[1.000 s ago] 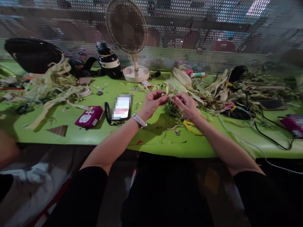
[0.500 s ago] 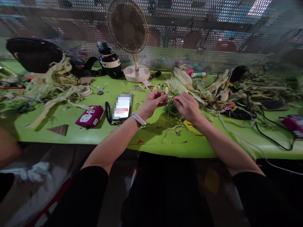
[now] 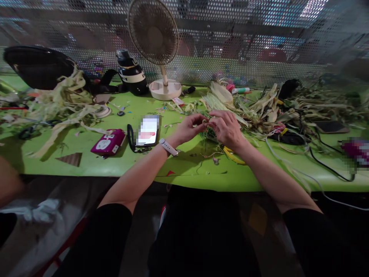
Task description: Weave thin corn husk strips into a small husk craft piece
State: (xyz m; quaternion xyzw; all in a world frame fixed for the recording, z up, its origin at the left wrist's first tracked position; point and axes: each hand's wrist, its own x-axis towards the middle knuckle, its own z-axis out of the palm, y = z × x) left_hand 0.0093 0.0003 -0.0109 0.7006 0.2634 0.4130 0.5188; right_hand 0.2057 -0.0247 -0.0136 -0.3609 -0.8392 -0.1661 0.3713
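My left hand (image 3: 190, 129) wears a pale wristband and has its thumb and fingers closed in a pinch on a small pale husk strip (image 3: 205, 120). My right hand (image 3: 226, 129) meets it from the right, fingertips pinched at the same strip; the fingers cover most of it. Beneath both hands lies a tangle of thin green strands (image 3: 204, 135), partly hidden. A yellow curved handle (image 3: 233, 156) rests on the table just below my right wrist. Dried corn husks (image 3: 220, 100) are heaped right behind my hands.
The green table (image 3: 190, 181) holds a lit phone (image 3: 148, 130), a magenta box (image 3: 108, 142), a fan (image 3: 165, 90) and a black bottle (image 3: 132, 77). Pale husk strips (image 3: 72, 100) pile at left, more husks (image 3: 268, 107) at right near cables. Another person's arm (image 3: 10, 181) shows at far left.
My right hand has moved left and closed in, so its fingertips now meet those of my left hand. The pale strip, which stood up from my left fingers, is now mostly covered.
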